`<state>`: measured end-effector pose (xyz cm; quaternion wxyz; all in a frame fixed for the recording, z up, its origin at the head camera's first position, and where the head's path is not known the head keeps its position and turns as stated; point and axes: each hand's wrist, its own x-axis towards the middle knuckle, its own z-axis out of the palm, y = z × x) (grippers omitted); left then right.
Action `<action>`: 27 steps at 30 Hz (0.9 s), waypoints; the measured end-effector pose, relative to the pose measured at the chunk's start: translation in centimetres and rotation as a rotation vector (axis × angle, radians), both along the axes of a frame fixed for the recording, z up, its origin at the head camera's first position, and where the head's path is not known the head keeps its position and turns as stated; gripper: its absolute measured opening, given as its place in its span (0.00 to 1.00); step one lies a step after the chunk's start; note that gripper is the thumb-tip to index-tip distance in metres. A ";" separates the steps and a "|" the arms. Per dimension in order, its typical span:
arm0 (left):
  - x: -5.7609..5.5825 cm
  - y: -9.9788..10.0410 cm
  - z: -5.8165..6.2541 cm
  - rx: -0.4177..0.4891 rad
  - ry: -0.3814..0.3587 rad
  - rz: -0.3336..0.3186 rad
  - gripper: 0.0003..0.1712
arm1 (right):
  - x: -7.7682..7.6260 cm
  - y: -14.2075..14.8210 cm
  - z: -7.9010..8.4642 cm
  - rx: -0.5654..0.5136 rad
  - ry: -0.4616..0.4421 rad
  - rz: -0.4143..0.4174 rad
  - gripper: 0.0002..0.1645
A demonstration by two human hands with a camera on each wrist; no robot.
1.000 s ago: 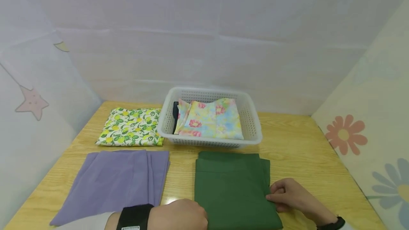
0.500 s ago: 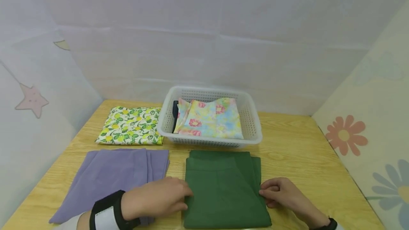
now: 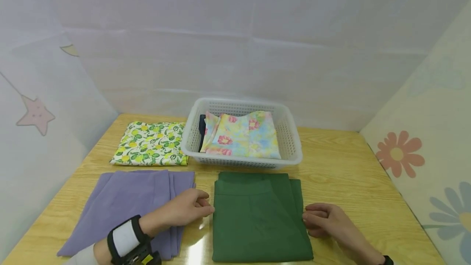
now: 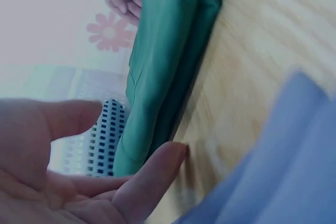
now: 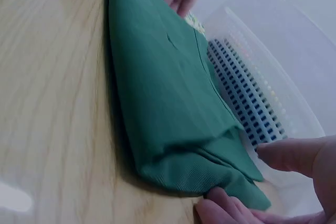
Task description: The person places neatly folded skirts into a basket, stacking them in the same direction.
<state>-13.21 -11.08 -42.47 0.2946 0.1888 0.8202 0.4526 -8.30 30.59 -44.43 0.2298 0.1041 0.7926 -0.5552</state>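
A folded green cloth [image 3: 257, 220] lies flat at the front middle of the table. My left hand [image 3: 189, 207] hovers just beside its left edge, fingers loosely bent. In the left wrist view the thumb and fingers of that left hand [image 4: 31, 150] stand apart with nothing between them. At the cloth's right edge is my right hand [image 3: 329, 221]. The right wrist view shows its fingertips [image 5: 223, 203] touching the cloth's corner low on the table, with the thumb held away from the fabric. Left of the green cloth lies a folded purple cloth [image 3: 128, 199], partly behind my left forearm.
Behind the green cloth stands a white perforated basket [image 3: 296, 150]. It holds a folded floral cloth [image 3: 246, 136] and a black object [image 3: 202, 128]. A folded lemon-print cloth [image 3: 151, 144] lies to its left. Printed fabric walls enclose the wooden table [image 3: 342, 167].
The green cloth has shifted slightly left and then stayed put. My left hand rose from its front left, then drew away from its left edge. The right hand followed the cloth leftward, then loosened.
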 end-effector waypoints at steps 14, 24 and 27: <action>-0.6 2.6 -1.9 0.231 -0.335 0.102 0.22 | -0.2 -3.1 -0.2 -0.038 -0.029 -0.003 0.40; -0.6 3.2 -2.6 0.248 -0.345 0.128 0.22 | -0.6 -3.0 -0.3 -0.111 0.022 0.082 0.42; -0.6 3.6 -2.8 0.286 -0.369 0.123 0.24 | -0.8 -2.8 -0.7 -0.175 -0.005 0.123 0.46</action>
